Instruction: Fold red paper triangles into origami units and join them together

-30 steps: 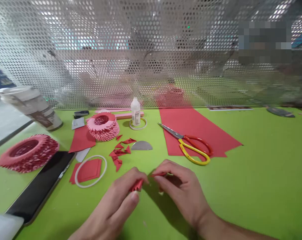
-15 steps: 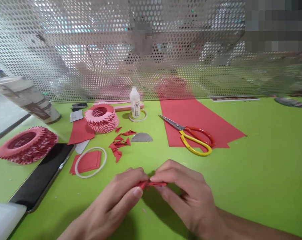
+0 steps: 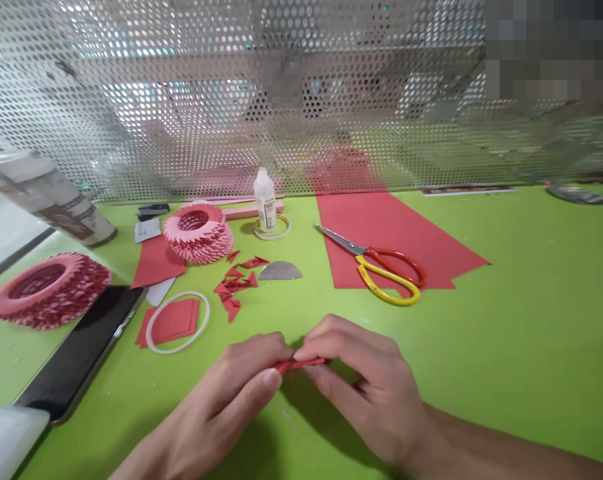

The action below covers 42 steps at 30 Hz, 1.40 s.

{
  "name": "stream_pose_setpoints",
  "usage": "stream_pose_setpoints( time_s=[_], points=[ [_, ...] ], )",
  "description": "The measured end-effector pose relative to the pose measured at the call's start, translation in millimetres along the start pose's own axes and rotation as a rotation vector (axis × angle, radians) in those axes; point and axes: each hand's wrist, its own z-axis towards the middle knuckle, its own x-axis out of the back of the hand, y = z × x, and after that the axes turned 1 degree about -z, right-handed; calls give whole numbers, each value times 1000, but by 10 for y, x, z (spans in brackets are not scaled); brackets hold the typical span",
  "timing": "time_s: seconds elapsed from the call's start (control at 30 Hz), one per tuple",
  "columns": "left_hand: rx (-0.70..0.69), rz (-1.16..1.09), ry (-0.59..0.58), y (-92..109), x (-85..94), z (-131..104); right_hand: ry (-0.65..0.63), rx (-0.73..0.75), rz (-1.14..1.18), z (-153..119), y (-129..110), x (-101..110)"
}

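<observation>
Fingers hide most of the red paper piece; cup cut off left.

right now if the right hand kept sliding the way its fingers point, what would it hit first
The right hand points left, fingers pinching the small folded red paper piece. Straight on, it would meet the left hand first, whose fingertips grip that same piece; they look nearly touching, though depth is unclear.
</observation>
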Motion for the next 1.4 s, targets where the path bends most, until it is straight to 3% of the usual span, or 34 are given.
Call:
stream_pose_setpoints(
  time_s=[0.3, 0.6, 0.83, 1.27, 1.4],
  points=[
    [-25, 0, -25, 17, 29, 26, -4, -13, -11, 1, -11, 4],
    [-65, 51, -168, -4, 87, 82, 9, 1, 1, -1, -5, -6],
    [-80, 38, -96, 12, 71, 69, 9, 3, -8, 0, -13, -8],
    [-81, 76, -176, -3, 86, 87, 22, -8, -48, 0, -25, -15],
    [-61, 50, -111, 8, 41, 56, 32, 50, -96, -5, -31, -20]
  ],
)
